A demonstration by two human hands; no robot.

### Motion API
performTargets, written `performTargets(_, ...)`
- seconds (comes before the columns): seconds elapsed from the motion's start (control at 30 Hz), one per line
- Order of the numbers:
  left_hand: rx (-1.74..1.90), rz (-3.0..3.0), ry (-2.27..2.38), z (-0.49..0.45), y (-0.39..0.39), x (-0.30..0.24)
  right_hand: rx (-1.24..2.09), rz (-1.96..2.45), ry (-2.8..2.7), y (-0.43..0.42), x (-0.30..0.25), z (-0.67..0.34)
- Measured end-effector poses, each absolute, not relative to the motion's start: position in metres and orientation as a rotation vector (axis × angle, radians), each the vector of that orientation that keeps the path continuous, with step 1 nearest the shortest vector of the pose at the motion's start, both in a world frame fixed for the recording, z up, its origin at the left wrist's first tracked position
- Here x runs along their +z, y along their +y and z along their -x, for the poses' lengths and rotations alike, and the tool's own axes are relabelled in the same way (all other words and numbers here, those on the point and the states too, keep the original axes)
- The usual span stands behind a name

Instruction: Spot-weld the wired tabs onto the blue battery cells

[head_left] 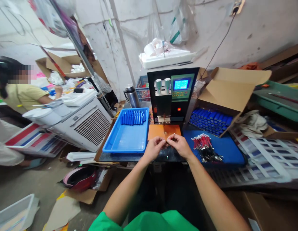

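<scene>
My left hand (154,148) and my right hand (179,144) meet at the front edge of an orange plate (154,129). Both have their fingers pinched together, almost touching; anything between them is too small to make out. Just behind the plate stands a black bench machine (162,104), which looks like a spot welder, with a lit blue display (181,84) and a red light. Left of my hands is a blue tray (126,141) with rows of blue cylindrical battery cells (133,117) at its far end. To the right lies a bundle of red and black wire leads (204,146).
A cardboard box (232,91) full of blue cells (209,121) stands at the right. A steel flask (132,96) is behind the tray. An air cooler (92,125) stands to the left, with another person (26,96) beyond it. White plastic crates (271,160) lean at right.
</scene>
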State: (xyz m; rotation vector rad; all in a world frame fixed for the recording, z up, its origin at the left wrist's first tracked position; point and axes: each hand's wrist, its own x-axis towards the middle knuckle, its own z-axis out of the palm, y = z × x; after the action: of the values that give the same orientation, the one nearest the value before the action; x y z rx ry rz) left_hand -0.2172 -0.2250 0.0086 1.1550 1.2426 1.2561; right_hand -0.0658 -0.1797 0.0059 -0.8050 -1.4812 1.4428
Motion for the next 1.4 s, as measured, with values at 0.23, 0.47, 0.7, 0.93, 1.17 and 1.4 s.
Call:
performTargets(0.23,1.201,-1.372,1.572,0.277,-0.195,0.010,1.203,0.894,-1.408,-0.157,-0.006,0.079)
performTargets(0.47,0.383,-1.827,2.434,0.366,-0.116,0.028,1.092,1.007,-1.376,-0.141,-0.022,0.087)
performTargets(0.7,0.009,-1.895,2.397,0.372,-0.078,0.024,1.070,1.025,-1.438,-0.142,-0.028,0.088)
performTargets(0.93,0.241,-1.906,2.408,0.375,-0.094,0.006,1.081,1.006,-1.400,-0.143,-0.024,0.088)
performTargets(1.17,1.257,-1.639,2.031,0.363,-0.129,0.001,1.195,0.959,-1.247,-0.136,-0.018,0.084)
performTargets(1.4,1.571,-1.436,1.465,0.276,-0.165,0.001,1.282,0.944,-1.049,-0.127,-0.021,0.083)
